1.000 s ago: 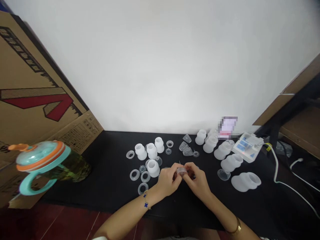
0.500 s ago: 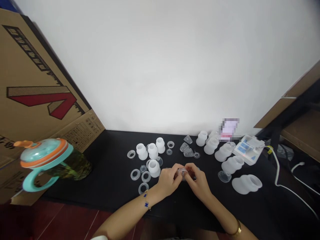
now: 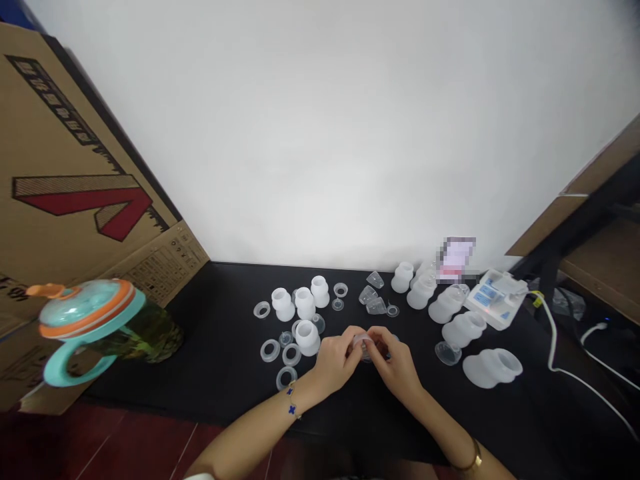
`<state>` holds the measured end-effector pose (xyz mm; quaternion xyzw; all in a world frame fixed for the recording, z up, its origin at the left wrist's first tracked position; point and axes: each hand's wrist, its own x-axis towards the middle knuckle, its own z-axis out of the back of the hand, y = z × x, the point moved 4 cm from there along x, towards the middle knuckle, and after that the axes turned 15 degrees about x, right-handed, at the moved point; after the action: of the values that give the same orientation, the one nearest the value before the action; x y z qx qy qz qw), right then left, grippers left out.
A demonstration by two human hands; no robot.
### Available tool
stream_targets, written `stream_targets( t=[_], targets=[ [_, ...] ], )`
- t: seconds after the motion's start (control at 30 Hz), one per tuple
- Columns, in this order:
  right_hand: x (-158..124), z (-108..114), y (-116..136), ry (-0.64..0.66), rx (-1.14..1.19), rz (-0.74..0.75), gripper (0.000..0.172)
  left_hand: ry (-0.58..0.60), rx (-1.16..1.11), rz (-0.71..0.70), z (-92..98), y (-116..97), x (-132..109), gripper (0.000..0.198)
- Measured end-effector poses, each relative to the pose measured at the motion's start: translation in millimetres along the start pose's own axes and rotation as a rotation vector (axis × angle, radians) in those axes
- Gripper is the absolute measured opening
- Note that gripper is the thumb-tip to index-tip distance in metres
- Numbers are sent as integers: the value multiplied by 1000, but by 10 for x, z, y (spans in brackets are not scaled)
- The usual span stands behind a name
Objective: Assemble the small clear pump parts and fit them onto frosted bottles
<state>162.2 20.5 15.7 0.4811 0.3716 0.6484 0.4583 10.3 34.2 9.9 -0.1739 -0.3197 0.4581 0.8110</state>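
Close together over the black table, my left hand [image 3: 337, 357] and my right hand [image 3: 393, 360] are both closed around a translucent ring-shaped part [image 3: 363, 339]. Fingertips cover much of it, so its full form is hidden. Just left of my left hand stands a small white waisted bottle [image 3: 307, 337]. Several flat translucent rings lie around that bottle, among them a ring [image 3: 287, 378] near my left wrist. Beyond my hands are several clear tapered caps [image 3: 376, 305] and a small translucent disc with a raised centre [image 3: 393, 310].
A row of white bottles [image 3: 446, 305] runs along the right, with one bottle [image 3: 493, 368] lying nearest me. Behind it are a white device [image 3: 496, 299] and a white cable [image 3: 554, 333]. At left stand a teal-lidded jug [image 3: 135, 327] and a cardboard box [image 3: 75, 153].
My fingers have shifted slightly on the ring-shaped part, which is turned a little. Both hands stay in the same place, and the parts on the table have not moved.
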Motion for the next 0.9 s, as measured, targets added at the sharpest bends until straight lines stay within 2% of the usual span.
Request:
stream_targets(
  t=[0.13, 0.47, 0.9],
  targets=[
    [-9, 12, -2, 3, 19, 9, 15, -32, 7, -6, 14, -10, -11, 19],
    [-20, 15, 51, -28, -15, 50, 12, -20, 51, -59, -21, 13, -34, 23],
    [-7, 16, 0, -13, 16, 9, 18, -5, 69, -55, 9, -22, -18, 23]
  ],
)
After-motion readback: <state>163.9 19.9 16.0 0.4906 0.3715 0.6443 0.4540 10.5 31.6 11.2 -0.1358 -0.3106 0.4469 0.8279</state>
